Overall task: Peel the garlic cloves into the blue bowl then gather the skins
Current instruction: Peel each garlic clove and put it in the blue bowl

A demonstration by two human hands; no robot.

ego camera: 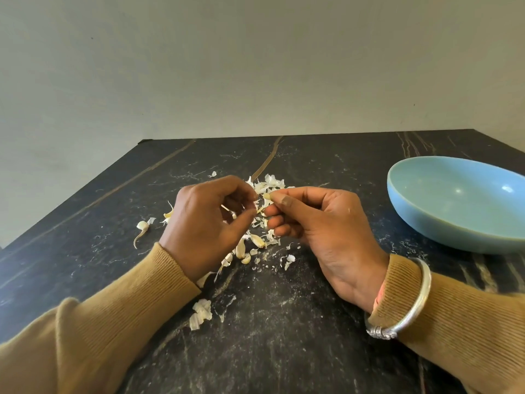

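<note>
mid-frame the left hand [210, 223] and right hand [321, 223] both pinch one clove [267, 196] above scattered skins [271, 182], unpeeled cloves [241, 248] lie below, and the blue bowl [426, 223] at right shows none, so most peeling and all gathering seem left.

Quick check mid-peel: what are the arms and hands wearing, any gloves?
No gloves; the left hand and right hand are bare. The left sleeve and right sleeve are mustard-yellow ribbed knit. A silver bangle sits over the right cuff, an orange thread beside it.
</note>
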